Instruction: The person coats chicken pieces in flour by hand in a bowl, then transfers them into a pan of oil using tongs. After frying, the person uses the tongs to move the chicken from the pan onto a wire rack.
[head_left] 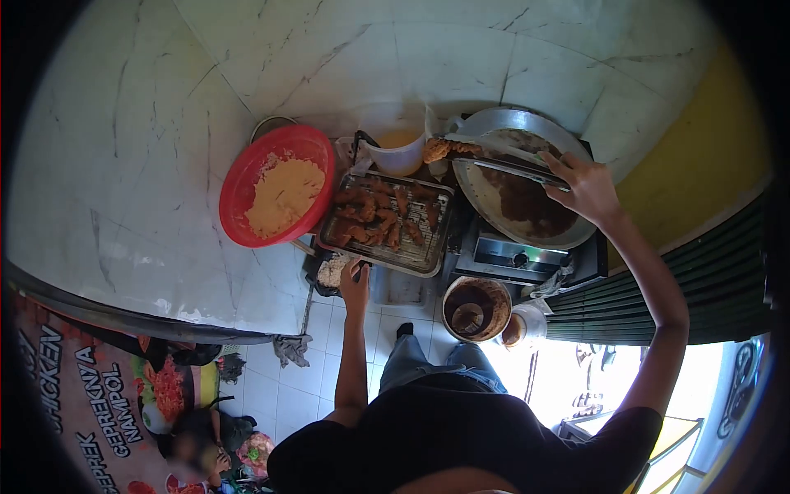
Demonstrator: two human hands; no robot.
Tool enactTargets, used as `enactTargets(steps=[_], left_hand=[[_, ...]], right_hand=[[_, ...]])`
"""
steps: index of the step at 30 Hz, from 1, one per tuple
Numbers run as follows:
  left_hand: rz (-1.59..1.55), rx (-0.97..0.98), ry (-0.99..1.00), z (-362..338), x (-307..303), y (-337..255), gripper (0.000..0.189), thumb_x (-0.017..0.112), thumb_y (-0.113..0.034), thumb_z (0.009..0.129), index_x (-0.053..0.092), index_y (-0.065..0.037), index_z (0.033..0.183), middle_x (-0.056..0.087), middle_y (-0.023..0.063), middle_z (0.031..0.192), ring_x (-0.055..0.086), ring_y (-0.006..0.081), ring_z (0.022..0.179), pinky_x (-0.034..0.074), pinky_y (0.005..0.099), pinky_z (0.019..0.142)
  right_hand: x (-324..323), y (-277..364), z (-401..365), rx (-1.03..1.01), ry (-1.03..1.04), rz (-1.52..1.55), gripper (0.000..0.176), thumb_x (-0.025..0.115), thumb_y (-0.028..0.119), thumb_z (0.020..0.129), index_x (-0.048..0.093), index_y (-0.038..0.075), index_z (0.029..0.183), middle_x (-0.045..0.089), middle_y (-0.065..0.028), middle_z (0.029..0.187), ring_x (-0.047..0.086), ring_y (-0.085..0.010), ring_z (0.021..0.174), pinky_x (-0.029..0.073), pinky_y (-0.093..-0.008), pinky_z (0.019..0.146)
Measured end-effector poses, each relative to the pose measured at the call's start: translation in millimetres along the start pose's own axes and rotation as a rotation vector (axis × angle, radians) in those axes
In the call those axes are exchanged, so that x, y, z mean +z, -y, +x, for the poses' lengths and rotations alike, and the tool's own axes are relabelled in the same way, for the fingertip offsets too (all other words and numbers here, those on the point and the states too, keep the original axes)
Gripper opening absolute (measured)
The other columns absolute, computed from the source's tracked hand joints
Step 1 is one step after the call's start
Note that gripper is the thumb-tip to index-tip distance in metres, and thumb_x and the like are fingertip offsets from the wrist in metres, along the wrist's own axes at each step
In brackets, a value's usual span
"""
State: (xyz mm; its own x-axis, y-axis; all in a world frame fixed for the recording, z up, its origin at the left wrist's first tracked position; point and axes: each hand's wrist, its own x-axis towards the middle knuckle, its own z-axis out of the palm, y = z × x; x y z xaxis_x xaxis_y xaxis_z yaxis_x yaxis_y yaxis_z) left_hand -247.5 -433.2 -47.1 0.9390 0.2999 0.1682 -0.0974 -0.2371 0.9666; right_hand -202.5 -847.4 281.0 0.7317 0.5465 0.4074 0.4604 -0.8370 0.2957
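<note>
Right hand (pixel 588 188): we close it around the tongs (pixel 502 160), which pinch a fried piece (pixel 440 149) past the wok (pixel 502 122) rim, beside the jug (pixel 399 152).
Left hand (pixel 355 284): at the tray (pixel 411 262) edge; we cannot tell its grip.
Risk: a loose pinch may drop the piece short of the tray.

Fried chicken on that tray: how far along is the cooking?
Done: a batch of browned pieces lies on the wire tray. In hand: the right hand holds tongs gripping one more fried piece at the edge of the wok; the left hand rests at the tray's near rim. Left: the dark oil shows no other pieces, and the red bowl holds only coating flour.
</note>
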Motion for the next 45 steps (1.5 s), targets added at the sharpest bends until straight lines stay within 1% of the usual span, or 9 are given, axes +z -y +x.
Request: enactTargets(steps=[10,13,16,19,30,35,37,40,45], left_hand=[[0.037,-0.142,0.189,48.9,-48.9,57.0,0.033,0.060,-0.014,0.081,0.052,-0.002,0.111,0.052,0.0161,0.113,0.054,0.0252,0.101,0.045,0.0306,0.084],[0.104,-0.085,0.251,59.1,-36.4,69.4,0.032,0.061,-0.014,0.079,0.054,-0.003,0.108,0.053,0.0170,0.108,0.053,0.0264,0.100,0.047,0.0323,0.081],[0.176,-0.059,0.301,68.5,-19.2,86.9,0.033,0.062,-0.015,0.077,0.054,-0.001,0.106,0.053,0.0169,0.104,0.051,0.0272,0.099,0.046,0.0341,0.082],[0.190,-0.013,0.294,69.7,-11.4,69.7,0.035,0.064,-0.018,0.076,0.054,0.001,0.104,0.053,0.0165,0.102,0.050,0.0283,0.096,0.044,0.0357,0.083],[0.190,-0.045,0.332,77.4,-16.3,83.9,0.036,0.064,-0.018,0.076,0.054,0.000,0.105,0.053,0.0170,0.103,0.050,0.0294,0.099,0.041,0.0363,0.086],[0.079,-0.102,0.319,76.3,-29.8,97.0,0.034,0.061,-0.019,0.080,0.054,0.001,0.107,0.052,0.0173,0.110,0.051,0.0269,0.103,0.041,0.0352,0.090],[0.061,-0.108,0.314,79.4,-38.1,71.4,0.034,0.061,-0.018,0.081,0.054,0.002,0.107,0.052,0.0165,0.111,0.051,0.0259,0.104,0.040,0.0348,0.091],[-0.019,-0.113,0.262,85.0,-43.4,66.9,0.033,0.060,-0.018,0.082,0.052,0.001,0.108,0.053,0.0141,0.112,0.050,0.0239,0.106,0.039,0.0339,0.092],[0.038,0.014,0.195,91.0,-34.3,-2.7,0.032,0.059,-0.017,0.083,0.052,-0.001,0.109,0.053,0.0124,0.113,0.051,0.0230,0.105,0.040,0.0337,0.092]], right_hand=[[90.4,80.4,145.6,-0.352,0.410,-0.088,0.047,0.065,0.025,0.069,0.052,0.009,0.111,0.055,-0.0085,0.079,0.058,-0.0234,0.058,0.045,-0.0355,0.051],[124.9,101.1,169.1,-0.442,0.363,-0.035,0.017,0.069,0.016,0.057,0.063,0.008,0.071,0.058,-0.0047,0.061,0.061,-0.0234,0.062,0.047,-0.0348,0.053],[151.5,122.1,186.9,-0.583,0.571,-0.117,0.020,0.070,0.018,0.058,0.065,0.010,0.076,0.061,-0.0049,0.065,0.062,-0.0233,0.065,0.047,-0.0339,0.054],[172.9,135.9,190.2,-0.567,0.586,-0.142,0.012,0.072,0.016,0.055,0.065,0.013,0.064,0.063,-0.0041,0.065,0.063,-0.0222,0.068,0.047,-0.0329,0.055],[179.2,133.0,194.2,-0.394,0.675,-0.207,0.023,0.077,0.020,0.050,0.066,0.012,0.070,0.063,-0.0025,0.065,0.063,-0.0208,0.069,0.047,-0.0321,0.055],[116.7,108.0,185.4,-0.313,0.659,-0.069,0.022,0.075,0.019,0.051,0.065,0.009,0.068,0.062,-0.0063,0.066,0.063,-0.0241,0.068,0.047,-0.0345,0.056],[95.6,95.9,171.8,-0.258,0.592,0.020,0.021,0.074,0.017,0.050,0.065,0.008,0.067,0.062,-0.0081,0.067,0.063,-0.0257,0.069,0.048,-0.0355,0.056],[72.8,76.2,147.1,-0.189,0.539,0.051,0.027,0.072,0.024,0.057,0.064,0.007,0.077,0.060,-0.0098,0.066,0.061,-0.0277,0.065,0.047,-0.0372,0.057],[-1.2,39.3,99.6,0.115,0.438,0.110,0.040,0.068,0.029,0.061,0.062,0.010,0.096,0.059,-0.0104,0.069,0.059,-0.0267,0.069,0.046,-0.0372,0.063]])
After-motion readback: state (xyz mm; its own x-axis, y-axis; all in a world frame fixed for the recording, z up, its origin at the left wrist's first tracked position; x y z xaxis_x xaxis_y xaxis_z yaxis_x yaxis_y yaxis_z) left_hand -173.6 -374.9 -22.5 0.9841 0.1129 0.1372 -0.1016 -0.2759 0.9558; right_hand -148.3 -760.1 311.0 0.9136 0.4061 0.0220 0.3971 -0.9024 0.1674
